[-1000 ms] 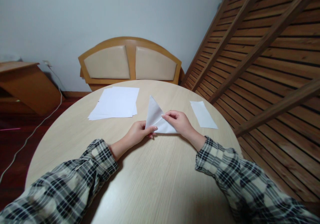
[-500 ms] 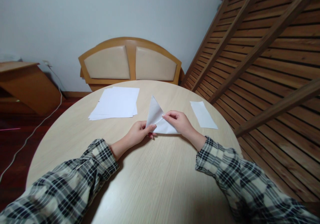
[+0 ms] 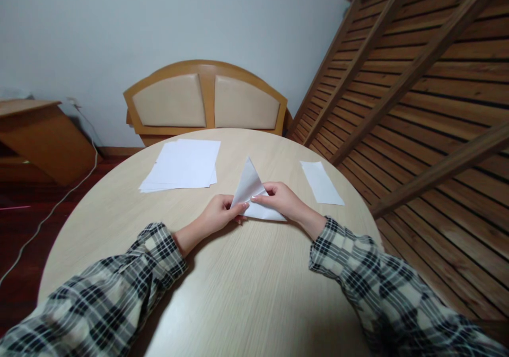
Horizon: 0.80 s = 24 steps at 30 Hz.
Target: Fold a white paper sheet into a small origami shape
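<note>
Between my hands is a folded sheet of white paper (image 3: 249, 181), with one pointed corner standing up toward the far side and a flat folded part lying nearer me. My left hand (image 3: 222, 211) is closed on its left edge, thumb on top and fingers underneath. My right hand (image 3: 280, 202) pinches the right side, its thumb pressed on the fold close to my left thumb. The fingers of my right hand are partly hidden behind the paper.
A stack of white paper sheets (image 3: 181, 164) lies on the round wooden table (image 3: 238, 293) at the far left. A white paper strip (image 3: 322, 183) lies at the right. Beyond the table stands a padded headboard (image 3: 207, 97); wooden slats (image 3: 417, 92) lean at the right.
My right thumb has slid left along the fold, closer to my left thumb. The paper's upright point has shifted slightly right, and its right side has tilted nearer me.
</note>
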Tool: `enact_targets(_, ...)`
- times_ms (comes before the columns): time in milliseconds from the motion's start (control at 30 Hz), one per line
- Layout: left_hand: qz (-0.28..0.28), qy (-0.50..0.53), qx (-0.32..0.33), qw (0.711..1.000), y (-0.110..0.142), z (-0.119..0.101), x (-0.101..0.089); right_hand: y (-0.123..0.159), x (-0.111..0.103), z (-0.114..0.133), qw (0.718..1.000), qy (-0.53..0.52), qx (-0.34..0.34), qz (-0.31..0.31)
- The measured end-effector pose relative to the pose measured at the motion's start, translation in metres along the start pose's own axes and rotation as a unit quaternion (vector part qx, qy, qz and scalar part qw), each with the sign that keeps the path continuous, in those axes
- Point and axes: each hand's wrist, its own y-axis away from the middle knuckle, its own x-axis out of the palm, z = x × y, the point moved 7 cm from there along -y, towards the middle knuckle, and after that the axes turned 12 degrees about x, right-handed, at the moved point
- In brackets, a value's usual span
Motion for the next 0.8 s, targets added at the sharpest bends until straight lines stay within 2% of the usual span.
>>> enact_targets(233,-0.008,-0.013,0.011,1.000,-0.002,0.005,-0.003,0.001,-0.003,0.000,0.999,0.031,0.002,-0.036)
enact_targets(467,-0.016,0.051,0.001,0.999,-0.001,0.008,0.000,0.001,0.000,0.000,0.998,0.047,0.003,-0.048)
enact_targets(800,-0.051,-0.020,0.028,0.998,0.000,-0.009,-0.008,-0.001,0.002,-0.007,0.998,0.027,0.029,-0.047)
